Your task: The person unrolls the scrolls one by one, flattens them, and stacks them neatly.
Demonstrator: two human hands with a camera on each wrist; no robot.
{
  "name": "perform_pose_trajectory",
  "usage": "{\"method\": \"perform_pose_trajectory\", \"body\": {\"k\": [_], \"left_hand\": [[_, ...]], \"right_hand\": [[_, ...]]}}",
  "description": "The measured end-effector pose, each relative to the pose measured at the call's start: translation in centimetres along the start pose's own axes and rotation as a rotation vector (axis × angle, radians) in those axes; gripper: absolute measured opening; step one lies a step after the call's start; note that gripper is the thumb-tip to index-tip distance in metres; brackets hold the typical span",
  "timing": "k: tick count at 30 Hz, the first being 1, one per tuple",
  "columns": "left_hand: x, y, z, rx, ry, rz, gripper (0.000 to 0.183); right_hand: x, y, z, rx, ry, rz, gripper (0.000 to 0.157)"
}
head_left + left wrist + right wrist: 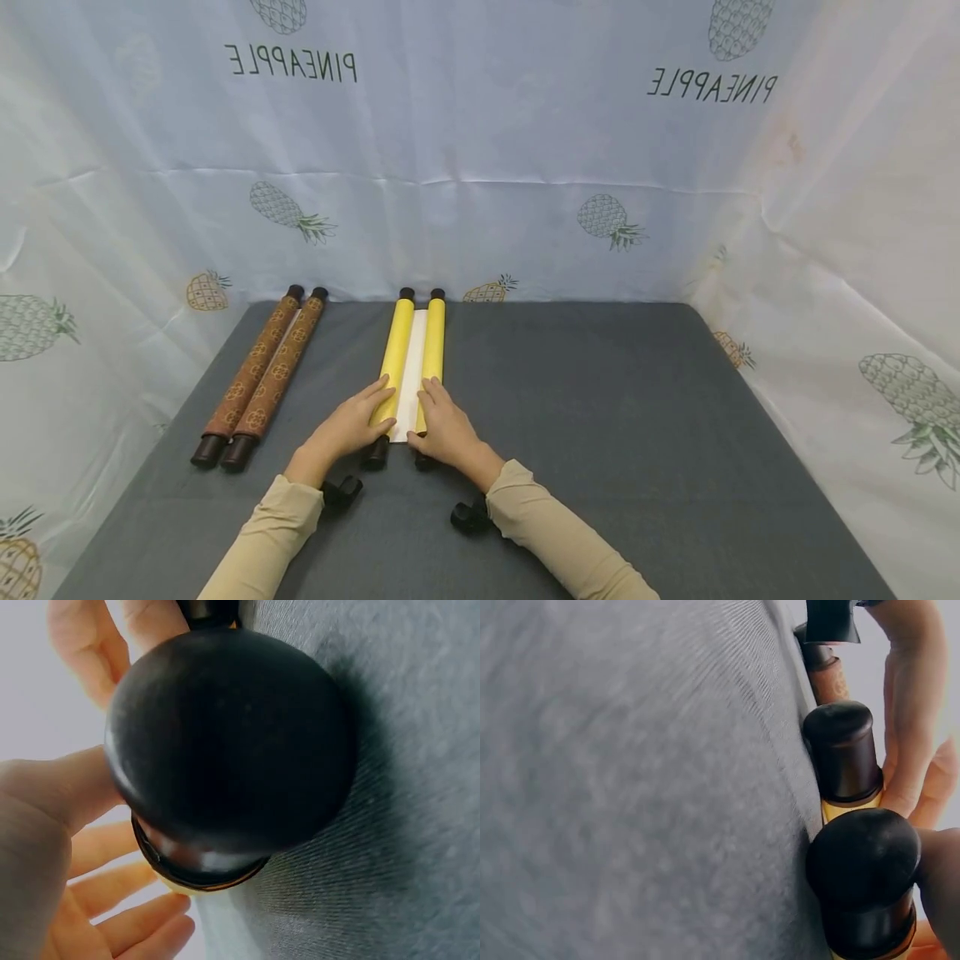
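Observation:
A yellow scroll (pixel 395 342) lies partly rolled on the dark cloth, its two rolls side by side with a white strip between them. Black knobs (pixel 232 742) cap the roll ends. My left hand (pixel 354 423) rests on the near part of the left roll, fingers fairly straight and thumb by the near end. On the right roll (pixel 433 337) lies my right hand (pixel 447 422), its fingers extended along the top and its thumb toward the white strip. In the right wrist view, the right roll's near knob (pixel 864 862) stands in front of the thumb.
To the left, a brown patterned scroll (pixel 266 375) with dark knobs lies rolled from both sides on the table (pixel 600 433). Pineapple-print curtains (pixel 480 125) enclose the back and sides. Black wrist devices (pixel 471 517) hang by both wrists.

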State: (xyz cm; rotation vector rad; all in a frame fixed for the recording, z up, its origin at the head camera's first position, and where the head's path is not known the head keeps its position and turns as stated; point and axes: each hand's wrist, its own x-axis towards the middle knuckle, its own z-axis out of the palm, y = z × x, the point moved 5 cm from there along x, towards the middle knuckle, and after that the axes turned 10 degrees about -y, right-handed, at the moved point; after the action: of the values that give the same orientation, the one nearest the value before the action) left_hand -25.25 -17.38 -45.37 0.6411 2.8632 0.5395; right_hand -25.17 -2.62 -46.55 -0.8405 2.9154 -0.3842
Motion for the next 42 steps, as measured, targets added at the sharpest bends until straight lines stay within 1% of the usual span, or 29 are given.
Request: {"method": "perform_pose_trajectory", "body": {"k": [5,10,15,19,22,24,28,32,36,39,42], "left_hand": [[-0.6,0.5,0.1,0.015,0.024,0.017,0.050],[-1.3,1.1,0.2,0.024,0.041,0.031,0.047],[-1.5,1.3,0.4,0.033,0.030,0.012,0.047],[-1.6,1.2,0.4,0.046,0.017,-0.017,0.048],[-1.8,1.0,0.1,0.050,0.026,-0.032,0.047],[-1.9,1.0,0.0,0.059,0.042,-0.027,0.045],[-2.1,0.9,-0.1,0.087,0.075,0.005,0.043],[-2.1,1.1,-0.2,0.110,0.095,0.034,0.042],[-2.1,1.2,-0.3,0.097,0.096,0.004,0.044],[-2.2,1.0,-0.4,0.089,0.075,-0.032,0.047],[-2.3,0.8,-0.3,0.094,0.066,-0.043,0.050]], "right_hand": [[-0.6,-0.4,0.0,0.009,-0.010,0.016,0.065],[-1.4,-0.7,-0.1,-0.016,0.013,0.024,0.063],[-1.8,-0.9,-0.3,-0.081,0.069,0.024,0.060],[-1.9,-0.7,-0.2,-0.099,0.083,0.031,0.059],[-1.9,-0.5,-0.1,-0.111,0.091,0.031,0.059],[-2.0,-0.5,-0.1,-0.116,0.098,0.021,0.058],[-2.1,-0.5,-0.2,-0.128,0.101,0.000,0.054],[-2.3,-0.3,-0.3,-0.132,0.105,0.007,0.046],[-2.4,0.0,-0.7,-0.115,0.116,0.002,0.048],[-2.4,0.1,-0.8,-0.097,0.099,0.004,0.053],[-2.3,0.5,-0.8,-0.078,0.073,0.016,0.054]]}}
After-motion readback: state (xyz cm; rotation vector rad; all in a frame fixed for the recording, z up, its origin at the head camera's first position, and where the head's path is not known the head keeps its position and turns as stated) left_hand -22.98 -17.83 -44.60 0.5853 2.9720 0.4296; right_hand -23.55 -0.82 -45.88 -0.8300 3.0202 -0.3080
